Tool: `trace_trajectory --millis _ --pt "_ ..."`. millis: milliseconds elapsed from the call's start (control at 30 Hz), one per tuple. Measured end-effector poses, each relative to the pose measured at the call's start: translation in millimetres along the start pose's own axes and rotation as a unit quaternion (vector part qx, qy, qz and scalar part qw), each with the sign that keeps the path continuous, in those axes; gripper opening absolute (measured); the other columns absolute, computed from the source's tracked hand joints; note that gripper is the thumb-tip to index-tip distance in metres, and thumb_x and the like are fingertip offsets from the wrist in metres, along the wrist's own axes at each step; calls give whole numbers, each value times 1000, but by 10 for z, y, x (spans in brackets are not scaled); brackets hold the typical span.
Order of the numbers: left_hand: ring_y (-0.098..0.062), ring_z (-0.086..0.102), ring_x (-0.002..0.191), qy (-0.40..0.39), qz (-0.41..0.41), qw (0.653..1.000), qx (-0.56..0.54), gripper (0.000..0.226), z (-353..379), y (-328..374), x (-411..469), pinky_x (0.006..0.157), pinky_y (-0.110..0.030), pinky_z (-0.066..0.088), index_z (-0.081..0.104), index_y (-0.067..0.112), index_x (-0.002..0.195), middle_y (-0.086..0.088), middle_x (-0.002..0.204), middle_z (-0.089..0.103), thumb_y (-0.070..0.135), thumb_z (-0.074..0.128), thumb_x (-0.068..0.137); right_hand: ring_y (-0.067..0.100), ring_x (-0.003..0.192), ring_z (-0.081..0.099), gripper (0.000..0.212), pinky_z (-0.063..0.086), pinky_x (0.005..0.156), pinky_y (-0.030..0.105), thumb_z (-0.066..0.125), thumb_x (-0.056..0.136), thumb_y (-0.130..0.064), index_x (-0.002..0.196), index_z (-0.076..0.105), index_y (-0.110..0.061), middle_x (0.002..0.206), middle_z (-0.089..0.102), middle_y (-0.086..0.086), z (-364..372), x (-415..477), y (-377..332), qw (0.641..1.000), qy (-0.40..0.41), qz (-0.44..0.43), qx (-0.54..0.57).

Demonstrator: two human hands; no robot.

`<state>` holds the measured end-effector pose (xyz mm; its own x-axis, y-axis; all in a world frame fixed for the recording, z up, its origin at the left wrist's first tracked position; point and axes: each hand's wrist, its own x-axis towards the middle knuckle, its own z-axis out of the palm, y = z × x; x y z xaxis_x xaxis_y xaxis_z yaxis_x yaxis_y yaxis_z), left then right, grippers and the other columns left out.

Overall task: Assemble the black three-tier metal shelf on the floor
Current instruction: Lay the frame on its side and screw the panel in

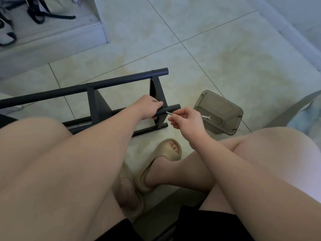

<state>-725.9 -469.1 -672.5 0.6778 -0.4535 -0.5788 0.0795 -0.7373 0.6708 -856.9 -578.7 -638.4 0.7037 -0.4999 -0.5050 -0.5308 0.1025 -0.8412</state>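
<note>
The shelf frame [104,85] lies on its side on the floor [208,66] in front of the knees, tube ends pointing right. I have the left hand [149,106] wrapped round the nearer tube [173,108] just short of its end, steadying it. The right hand [187,122] pinches a thin silver piece [168,113] whose tip meets the tube's side — a key or a bolt, too small to tell.

My worry is that pinch. It sits at the very tail of the piece, so a skewed push could let it slip out onto the tiles or start it crooked. If the left hand eases, the round tube may turn and lose the line-up. The grey box [224,105] holding a little wrench [206,117] sits just beside the right hand — a careless swing could knock it.
</note>
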Motion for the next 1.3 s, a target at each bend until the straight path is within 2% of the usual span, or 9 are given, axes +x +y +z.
trace_trajectory --millis 233,367,467,600,733,867,933,1133,1300 --pt "-2 57 43 -14 -3 1000 27 38 3 -9 41 60 -29 37 69 -4 97 -10 70 69 27 48 99 16 70 60 13 53 75 32 64 93 0 87 62 -11 79 69 5 63 45 69 997 4 -32 -74" --pt "-11 61 57 -25 2 999 32 39 5 -3 38 65 -28 40 70 -5 96 -8 68 68 25 46 99 12 72 60 17 47 67 22 66 95 -9 86 60 -22 77 65 -8 140 95 136 986 14 -69 -153" --pt "-7 58 52 -34 7 998 44 38 7 5 20 57 -22 39 70 -4 95 -4 65 66 23 44 101 19 76 62 20 50 72 28 65 95 -9 83 59 -23 80 68 -4 194 157 176 988 28 -60 -139" --pt "-20 59 70 -38 2 999 16 39 20 5 2 69 -30 41 72 -1 92 -7 69 66 26 46 101 23 77 66 22 56 83 45 67 92 -4 79 61 -20 78 70 4 236 206 213 996 42 -35 -71" --pt "-19 59 69 -39 1 999 18 38 17 10 15 72 -32 43 72 2 89 -6 68 68 28 46 101 14 64 68 20 61 81 42 69 90 0 78 62 -14 69 71 0 258 246 243 998 54 -10 -11" --pt "-24 66 76 -29 3 999 -14 31 23 -14 50 91 -40 51 67 9 82 -18 88 74 28 51 100 12 61 68 14 61 69 34 70 91 -3 81 62 -9 64 72 -2 262 277 234 998 55 16 13" --pt "-23 66 71 -20 1 1000 -22 28 26 -17 69 90 -39 52 66 14 80 -14 80 73 29 53 100 11 59 67 14 59 66 32 70 91 -4 82 61 -8 65 72 -1 252 300 207 998 53 18 2" --pt "-17 66 60 2 2 1000 -27 25 23 -14 122 75 -32 51 62 21 78 -3 71 68 31 54 100 28 71 70 20 59 82 51 75 88 -11 77 58 -13 69 73 5 220 423 123 997 43 15 -66" --pt "-25 69 73 54 -5 998 -9 27 -87 3 167 76 -34 51 64 21 78 -4 71 69 36 52 97 33 84 72 28 60 77 48 78 85 -24 75 54 -16 78 74 8 236 670 -44 983 15 -32 -179"
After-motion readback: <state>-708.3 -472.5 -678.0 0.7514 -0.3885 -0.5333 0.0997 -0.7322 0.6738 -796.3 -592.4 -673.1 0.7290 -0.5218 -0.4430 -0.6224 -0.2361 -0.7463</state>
